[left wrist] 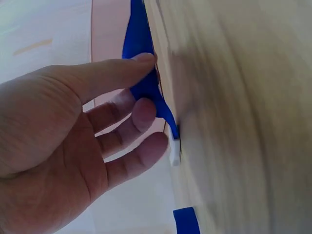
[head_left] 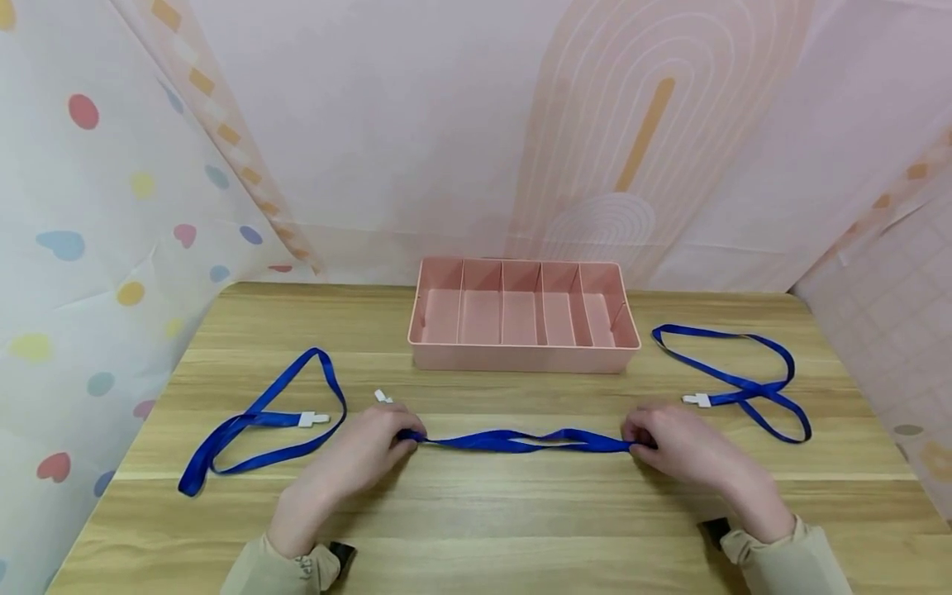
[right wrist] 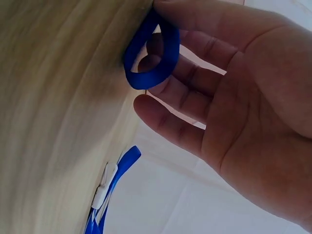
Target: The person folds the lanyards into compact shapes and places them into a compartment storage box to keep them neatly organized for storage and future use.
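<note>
A blue lanyard (head_left: pixel 513 440) stretches sideways between both hands, low over the wooden table, its two straps lying close together. My left hand (head_left: pixel 379 438) pinches it near the end with the white clip (head_left: pixel 383 397). In the left wrist view, thumb and forefinger grip the blue strap (left wrist: pixel 139 29), and the clip (left wrist: pixel 175 153) hangs past the fingertips. At the other end, my right hand (head_left: pixel 673 442) pinches the lanyard between thumb and fingers. A small loop of strap (right wrist: pixel 168 61) sticks out below that pinch in the right wrist view.
Behind the hands stands a pink box (head_left: pixel 524 357) with several compartments. One blue lanyard (head_left: pixel 278 454) with a white clip lies loosely looped at the left, another (head_left: pixel 766 390) at the right. A patterned cloth backdrop (head_left: pixel 372 124) rises behind the wooden table (head_left: pixel 513 529).
</note>
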`<state>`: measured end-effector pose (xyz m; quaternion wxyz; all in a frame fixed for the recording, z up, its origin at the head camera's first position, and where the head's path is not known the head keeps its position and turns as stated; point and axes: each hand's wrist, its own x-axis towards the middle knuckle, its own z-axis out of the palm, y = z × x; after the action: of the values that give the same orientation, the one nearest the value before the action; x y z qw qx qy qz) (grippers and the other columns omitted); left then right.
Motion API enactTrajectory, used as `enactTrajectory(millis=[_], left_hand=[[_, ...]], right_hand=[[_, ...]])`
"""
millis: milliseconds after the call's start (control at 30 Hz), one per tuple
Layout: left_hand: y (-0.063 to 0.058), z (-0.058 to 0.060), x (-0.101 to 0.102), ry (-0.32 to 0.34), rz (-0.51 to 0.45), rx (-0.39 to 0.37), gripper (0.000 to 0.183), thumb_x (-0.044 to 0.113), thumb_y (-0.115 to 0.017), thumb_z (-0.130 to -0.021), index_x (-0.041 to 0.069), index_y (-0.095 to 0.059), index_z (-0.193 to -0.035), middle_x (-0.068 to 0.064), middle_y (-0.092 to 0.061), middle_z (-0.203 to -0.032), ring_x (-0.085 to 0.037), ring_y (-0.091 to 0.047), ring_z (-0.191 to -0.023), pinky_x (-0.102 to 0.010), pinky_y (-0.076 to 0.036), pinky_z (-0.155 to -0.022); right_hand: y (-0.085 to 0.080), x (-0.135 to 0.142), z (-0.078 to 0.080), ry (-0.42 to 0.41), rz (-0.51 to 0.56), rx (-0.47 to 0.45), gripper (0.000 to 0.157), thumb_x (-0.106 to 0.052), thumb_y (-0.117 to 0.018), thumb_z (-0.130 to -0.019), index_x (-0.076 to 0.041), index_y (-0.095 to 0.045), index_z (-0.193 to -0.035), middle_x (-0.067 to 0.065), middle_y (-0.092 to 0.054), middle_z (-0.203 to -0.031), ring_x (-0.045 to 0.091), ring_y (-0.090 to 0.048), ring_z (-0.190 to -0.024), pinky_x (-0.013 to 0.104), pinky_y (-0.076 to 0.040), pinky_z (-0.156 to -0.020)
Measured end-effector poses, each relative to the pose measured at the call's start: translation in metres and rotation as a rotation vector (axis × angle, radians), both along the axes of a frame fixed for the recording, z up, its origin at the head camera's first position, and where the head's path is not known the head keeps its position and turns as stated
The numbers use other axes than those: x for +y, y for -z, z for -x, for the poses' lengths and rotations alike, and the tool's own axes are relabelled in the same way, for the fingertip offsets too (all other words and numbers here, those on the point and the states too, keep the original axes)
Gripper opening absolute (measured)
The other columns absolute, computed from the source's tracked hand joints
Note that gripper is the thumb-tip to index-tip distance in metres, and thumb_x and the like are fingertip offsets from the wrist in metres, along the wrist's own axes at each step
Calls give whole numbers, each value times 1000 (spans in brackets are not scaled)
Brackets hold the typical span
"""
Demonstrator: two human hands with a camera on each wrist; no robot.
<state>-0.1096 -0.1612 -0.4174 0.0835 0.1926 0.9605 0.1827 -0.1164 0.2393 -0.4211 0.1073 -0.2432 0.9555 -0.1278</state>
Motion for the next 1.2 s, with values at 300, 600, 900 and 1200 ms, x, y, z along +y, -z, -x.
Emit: enactTrajectory(millis=[300, 600, 900, 1200], left_hand=[[-4, 2, -5, -24, -67, 47, 8, 24, -67, -88, 22, -69, -95, 8, -67, -96, -13, -59, -99, -37, -53, -87], [-15, 3, -6, -71, -279, -77, 8, 25, -60, -93, 23, -63, -100, 9, -52, -67, -5, -41, -54, -19, -34, -48], [-18, 3, -9, -83, -319, -44, 5, 34, -67, -88, 31, -63, -92, 12, -51, -65, -4, -43, -57, -19, -36, -51], [-18, 2, -11, -91, -325, -48, 15, 47, -63, -87, 33, -64, -90, 13, -55, -68, -5, -46, -60, -19, -37, -53]], right_hand=[[-14, 12, 0, 68, 155, 40, 9, -13, -64, -88, -21, -62, -92, -12, -63, -80, -3, -51, -67, 17, -43, -59], [-33, 26, 0, 179, 428, 118, 16, -18, -56, -96, -19, -62, -111, -3, -66, -89, 0, -48, -63, 20, -40, -50], [-44, 39, 0, 380, 974, -131, 20, -14, -52, -98, -7, -61, -115, -9, -60, -77, 6, -57, -69, 20, -51, -64], [-44, 47, 0, 164, 1255, -244, 33, 12, -46, -93, 2, -59, -122, -7, -69, -100, 3, -66, -88, 16, -54, -79]])
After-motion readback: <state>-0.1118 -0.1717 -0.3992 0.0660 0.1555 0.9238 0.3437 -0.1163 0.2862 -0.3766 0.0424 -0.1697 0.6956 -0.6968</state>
